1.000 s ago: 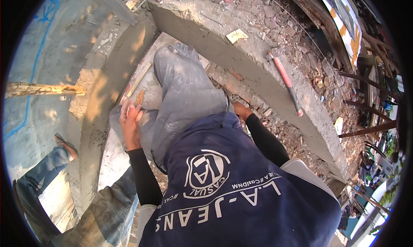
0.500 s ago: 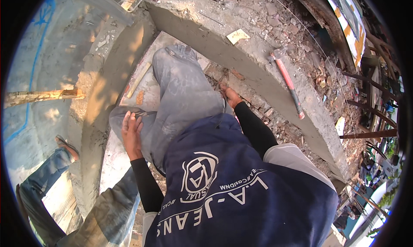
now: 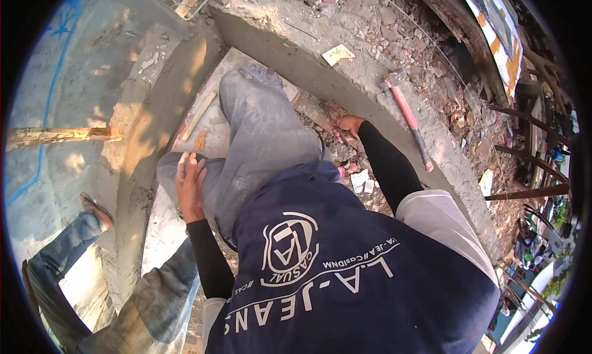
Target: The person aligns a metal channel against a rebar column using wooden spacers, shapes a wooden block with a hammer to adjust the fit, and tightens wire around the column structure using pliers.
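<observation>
My left hand (image 3: 190,186) rests by my bent left knee, with its fingers stretched out and nothing in them. Beyond my right thigh, my right hand (image 3: 347,127) reaches low over loose rubble (image 3: 345,149) beside a grey concrete beam (image 3: 382,117). Its fingers look apart, and I see nothing held in them. A hammer (image 3: 408,115) with a red and dark handle lies on top of that beam, to the right of this hand. On the pale board (image 3: 216,132) beside my legs are a wooden stick (image 3: 198,115) and a small orange-brown brick piece (image 3: 200,141).
A second concrete beam (image 3: 145,126) runs along my left and meets the first at the far corner. Another person's legs in jeans (image 3: 71,249) and a sandalled foot (image 3: 97,211) are at lower left. Broken debris (image 3: 425,52) covers the ground beyond the right beam.
My right hand has moved right, away from my thigh, and its fingers have loosened from their closed grip. Pale scraps in the rubble now show beside my waist. My left hand stays by the knee.
</observation>
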Tool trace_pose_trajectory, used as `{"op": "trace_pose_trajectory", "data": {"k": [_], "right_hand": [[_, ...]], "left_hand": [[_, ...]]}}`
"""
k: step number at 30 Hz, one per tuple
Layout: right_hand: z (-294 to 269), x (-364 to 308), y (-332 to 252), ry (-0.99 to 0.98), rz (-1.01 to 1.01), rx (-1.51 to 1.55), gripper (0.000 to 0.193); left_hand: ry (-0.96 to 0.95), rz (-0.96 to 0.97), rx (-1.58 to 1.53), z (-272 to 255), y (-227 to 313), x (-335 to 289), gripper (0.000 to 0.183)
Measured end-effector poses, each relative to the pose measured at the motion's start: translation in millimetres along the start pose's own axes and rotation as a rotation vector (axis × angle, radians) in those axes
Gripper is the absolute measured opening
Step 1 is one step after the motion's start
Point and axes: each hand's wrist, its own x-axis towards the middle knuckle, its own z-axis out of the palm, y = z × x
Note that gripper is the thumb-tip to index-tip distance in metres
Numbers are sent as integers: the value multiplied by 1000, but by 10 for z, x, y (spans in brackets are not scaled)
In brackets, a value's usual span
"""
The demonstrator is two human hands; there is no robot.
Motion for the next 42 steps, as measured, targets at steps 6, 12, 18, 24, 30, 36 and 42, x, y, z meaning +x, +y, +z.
{"op": "trace_pose_trajectory", "data": {"k": [6,12,18,24,30,36,42], "right_hand": [[406,-99,-30,21,-115,74,27],[473,-419,155,260,-297,-354,38],[285,-496,168,250,-129,-407,35],[472,-307,246,199,-148,70,37],[461,-693,503,344,-283,-382,47],[169,-999,661,392,-277,-563,50],[296,-418,1291,338,-290,-224,41]], "left_hand": [[-26,21,-71,-17,-101,196,67],[-136,130,-83,-28,217,203,59],[46,144,-67,-390,390,-234,58],[-3,102,61,-187,568,-7,62],[-335,265,193,583,1565,600,60],[-264,272,185,62,1705,192,56],[4,165,-196,-404,977,-75,57]]}}
